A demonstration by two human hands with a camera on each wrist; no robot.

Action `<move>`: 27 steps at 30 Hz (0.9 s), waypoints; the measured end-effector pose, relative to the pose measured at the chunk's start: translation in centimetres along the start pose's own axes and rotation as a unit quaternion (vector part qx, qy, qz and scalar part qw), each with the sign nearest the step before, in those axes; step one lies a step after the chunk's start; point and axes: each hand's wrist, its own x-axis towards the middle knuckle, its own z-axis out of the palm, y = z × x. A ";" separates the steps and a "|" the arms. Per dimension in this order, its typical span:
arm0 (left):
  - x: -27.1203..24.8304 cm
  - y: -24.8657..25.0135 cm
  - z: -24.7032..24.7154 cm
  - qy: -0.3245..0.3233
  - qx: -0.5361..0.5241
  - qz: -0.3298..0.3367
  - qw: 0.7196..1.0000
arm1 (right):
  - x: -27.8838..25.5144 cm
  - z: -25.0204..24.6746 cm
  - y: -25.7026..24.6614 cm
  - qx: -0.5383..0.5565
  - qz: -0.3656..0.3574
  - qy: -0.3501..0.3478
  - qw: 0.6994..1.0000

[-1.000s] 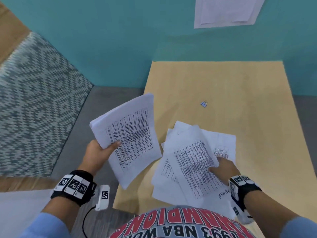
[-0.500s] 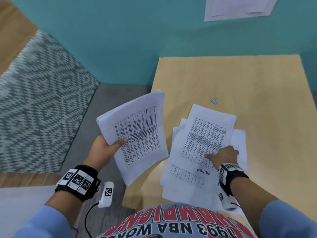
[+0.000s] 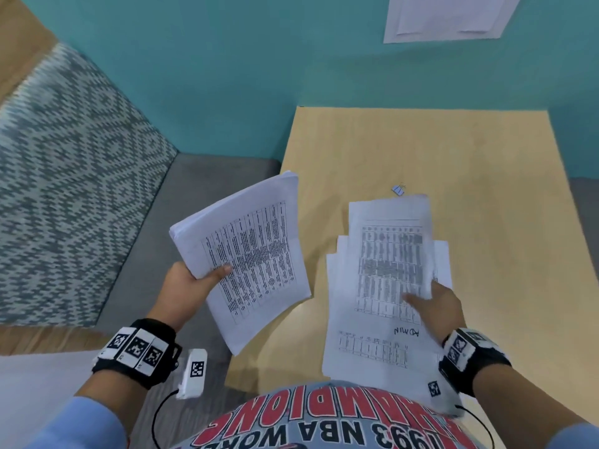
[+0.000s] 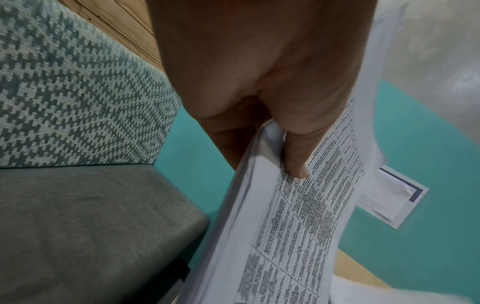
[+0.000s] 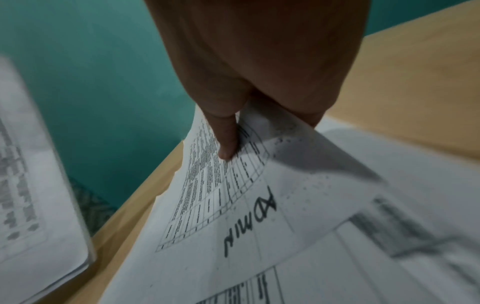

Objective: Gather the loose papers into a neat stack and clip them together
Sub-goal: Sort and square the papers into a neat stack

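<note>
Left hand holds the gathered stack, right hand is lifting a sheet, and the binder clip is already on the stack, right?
Not quite. The binder clip lies loose on the table, as the head view shows. The left hand holds the stack; the right hand lifts a sheet.

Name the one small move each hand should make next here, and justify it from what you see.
Probably the right hand should carry the sheet it pinches onto the stack the left hand holds, since loose papers remain on the table and the clip lies unused.
</note>
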 end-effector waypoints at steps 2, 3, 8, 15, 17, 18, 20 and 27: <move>0.0 0.2 0.4 -0.009 -0.001 0.002 1.000 | -1.0 -3.1 1.6 0.021 0.014 0.031 0.999; 0.0 0.3 0.6 -0.014 0.000 0.003 1.000 | -1.3 -4.5 2.6 0.035 0.025 0.046 0.998; -0.1 1.0 1.8 -0.040 -0.001 0.019 0.999 | -2.2 -9.7 6.2 0.094 0.061 0.091 0.990; -0.5 1.6 2.9 -0.041 -0.007 0.013 0.999 | -1.7 -7.5 6.8 -0.050 0.033 0.047 0.997; -1.0 2.1 3.2 -0.046 0.001 0.015 0.999 | -1.1 -5.4 6.4 -0.113 0.025 0.053 0.992; -1.3 2.2 3.2 -0.048 0.001 0.016 0.999 | -0.9 -4.3 6.0 -0.158 0.029 0.057 0.985; -1.7 2.1 3.3 -0.048 -0.002 0.016 0.999 | -0.2 -3.1 4.9 -0.204 0.051 0.070 0.975; -3.9 2.4 3.5 -0.036 0.008 0.005 0.999 | 0.5 -2.0 3.9 -0.107 0.049 0.016 0.993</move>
